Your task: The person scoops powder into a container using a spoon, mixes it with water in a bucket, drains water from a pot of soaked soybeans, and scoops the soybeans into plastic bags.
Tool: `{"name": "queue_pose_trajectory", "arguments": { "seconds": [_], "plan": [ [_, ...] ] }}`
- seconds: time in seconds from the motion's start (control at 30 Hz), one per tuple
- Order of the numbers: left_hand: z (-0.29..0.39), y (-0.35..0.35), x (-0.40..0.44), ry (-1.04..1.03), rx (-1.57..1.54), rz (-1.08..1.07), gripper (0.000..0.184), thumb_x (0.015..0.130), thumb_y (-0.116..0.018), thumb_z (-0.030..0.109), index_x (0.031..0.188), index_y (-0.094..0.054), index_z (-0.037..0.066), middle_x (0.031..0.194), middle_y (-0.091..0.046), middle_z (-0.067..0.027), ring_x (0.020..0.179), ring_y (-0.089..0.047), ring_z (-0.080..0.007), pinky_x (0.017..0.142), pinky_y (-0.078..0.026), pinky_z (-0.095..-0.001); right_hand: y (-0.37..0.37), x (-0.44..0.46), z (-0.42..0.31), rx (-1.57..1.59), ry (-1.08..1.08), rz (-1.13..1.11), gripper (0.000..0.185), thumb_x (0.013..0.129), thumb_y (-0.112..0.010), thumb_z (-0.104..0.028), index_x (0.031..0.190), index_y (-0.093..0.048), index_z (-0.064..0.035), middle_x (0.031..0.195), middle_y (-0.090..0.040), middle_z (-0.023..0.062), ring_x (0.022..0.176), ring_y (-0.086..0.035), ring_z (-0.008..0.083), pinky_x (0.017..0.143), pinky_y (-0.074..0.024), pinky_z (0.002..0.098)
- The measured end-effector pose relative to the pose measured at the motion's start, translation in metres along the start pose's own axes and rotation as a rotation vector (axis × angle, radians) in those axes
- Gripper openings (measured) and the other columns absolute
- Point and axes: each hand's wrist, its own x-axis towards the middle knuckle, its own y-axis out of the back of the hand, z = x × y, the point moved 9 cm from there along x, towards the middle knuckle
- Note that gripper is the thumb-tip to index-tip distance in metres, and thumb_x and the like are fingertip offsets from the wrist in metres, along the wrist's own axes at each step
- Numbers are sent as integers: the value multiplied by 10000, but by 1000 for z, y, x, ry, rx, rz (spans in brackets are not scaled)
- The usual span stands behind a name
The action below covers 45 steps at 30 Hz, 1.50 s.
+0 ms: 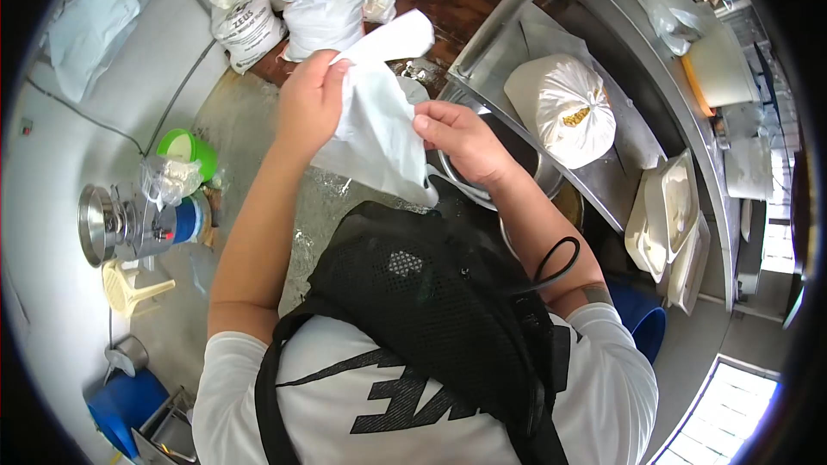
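Note:
A white plastic bag hangs spread between my two hands in front of my chest. My left hand is closed on its upper left side, with the thumb pressed on the plastic. At the bag's right edge my right hand pinches the material between thumb and fingers. The bag's upper end sticks up as a flat white flap above my hands. It looks limp and flat, and its inside is hidden. Below and behind my right hand, a round metal pot is partly covered by my arm.
Full white sacks stand on the floor ahead. To the right, a metal shelf bears a tied plastic bag; pale plastic tubs sit nearby. A green bucket, steel scale and yellow stool are left.

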Motion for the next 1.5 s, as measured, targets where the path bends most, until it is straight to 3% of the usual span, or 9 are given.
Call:
{"name": "queue_pose_trajectory", "arguments": {
  "seconds": [0.27,0.43,0.7,0.87,1.1,1.2,1.27,1.37,1.5],
  "plan": [
    [43,14,-37,-175,406,127,465,919,-734,365,1174,-588,5,1120,-640,-228,1035,-603,-397,917,-475,-503,14,18,37,244,-89,308,121,974,-692,-85,1050,-644,-5,954,-701,57,840,-651,129,744,-518,273],
    [-9,-91,-117,808,-561,-665,293,981,-697,270,1126,-608,31,1033,-677,-97,932,-668,-231,792,-577,-415,-7,18,48,401,-109,132,109,1007,-684,-135,1029,-624,-46,972,-699,59,861,-654,136,777,-530,299],
    [-53,-92,-106,1004,-1746,-99,409,1003,-488,179,1317,-578,-68,1299,-678,-198,1218,-644,-330,1114,-467,-527,89,-9,80,777,-41,340,144,1016,-516,-107,1042,-616,-7,1070,-690,136,1017,-679,276,942,-536,445],
    [-60,-88,-121,976,-1073,-455,164,1005,-569,172,1106,-609,49,1053,-684,-78,934,-693,-248,887,-586,-444,138,-48,70,1004,82,318,199,961,-539,-56,1148,-592,-13,923,-677,110,900,-679,258,913,-554,461],
    [-178,-114,-117,1242,-839,17,210,1080,-477,190,1178,-532,12,1074,-677,-174,967,-695,-313,921,-591,-539,114,-97,61,-394,-160,-207,436,915,-685,-151,1318,-586,-17,858,-605,-12,823,-568,74,737,-473,272],
    [-161,-137,-101,1370,-1129,161,171,1084,-425,137,1115,-545,18,1089,-666,-179,1074,-681,-309,1011,-550,-532,181,-95,96,-681,159,188,321,981,-642,-195,1234,-656,2,914,-645,29,857,-595,128,806,-503,319],
    [-141,-136,-78,1288,-1122,126,159,1081,-445,134,1103,-556,22,1071,-655,-151,1059,-670,-272,1001,-544,-489,251,-107,137,330,57,686,323,1022,-593,-214,1255,-640,4,1118,-696,93,997,-664,197,865,-519,337],
    [-117,-129,-44,1050,-1016,122,129,1069,-491,126,1064,-577,30,1022,-637,-97,1003,-637,-209,943,-532,-411,262,-114,105,458,-163,632,381,987,-630,-155,1328,-593,11,1174,-681,109,1045,-654,206,905,-519,353],
    [-30,-131,3,751,-796,134,109,1051,-569,143,1052,-611,42,953,-589,1,871,-542,-103,813,-473,-297,263,-118,4,-625,198,758,575,896,-739,-221,1379,-557,33,1209,-677,200,1129,-656,328,985,-519,419]
  ]
}}
